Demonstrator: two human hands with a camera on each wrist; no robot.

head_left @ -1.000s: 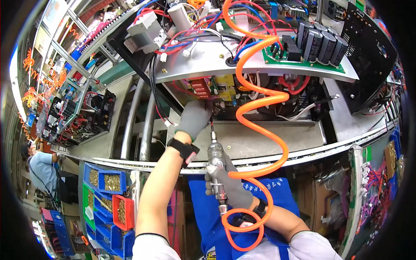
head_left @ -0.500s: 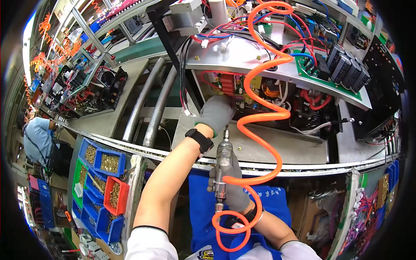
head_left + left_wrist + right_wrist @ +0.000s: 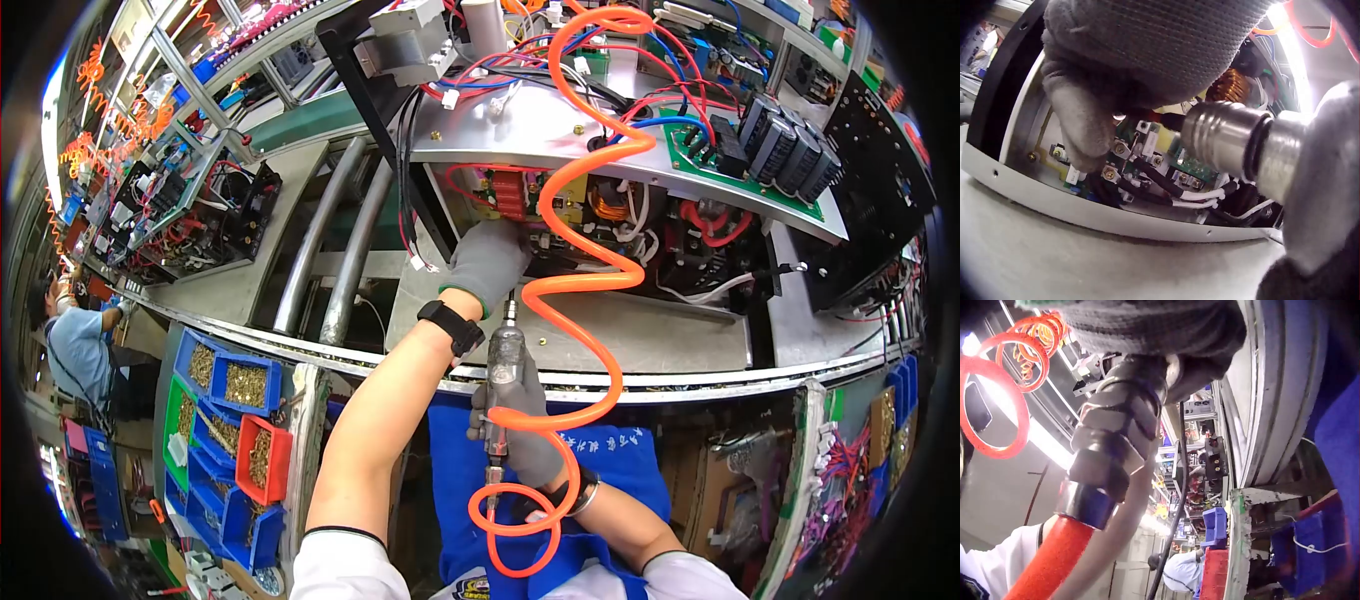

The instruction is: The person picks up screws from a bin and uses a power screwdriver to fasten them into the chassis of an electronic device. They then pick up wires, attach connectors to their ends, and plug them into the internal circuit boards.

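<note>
My gloved right hand [image 3: 527,430] grips a pneumatic screwdriver [image 3: 507,358] by its body, with its nose toward the lower bay of a metal chassis [image 3: 475,146]. An orange coiled air hose [image 3: 600,270] joins the tool's rear fitting [image 3: 1107,434]. My gloved left hand [image 3: 490,257] reaches into that bay. In the left wrist view its fingers curl about the driver bit [image 3: 1171,119], whose tip is hidden under the glove. One fingertip [image 3: 1088,150] points down beside brass screw terminals [image 3: 1110,173] on a green circuit board [image 3: 1194,159]. Black cables with white sleeves [image 3: 1194,199] run from those terminals.
Wires and a board with large capacitors [image 3: 785,150] sit on the upper plate. The hose loops in front of the chassis. Blue bins [image 3: 247,385] and a red bin [image 3: 264,460] of small hardware stand at left. Rollers [image 3: 350,255] lie beside another unit [image 3: 180,220]. A person [image 3: 85,345] stands far left.
The head view has shifted, so the chassis sits farther right and slightly turned than a second ago. Both hands stay at the bay, with the screwdriver still in the right.
</note>
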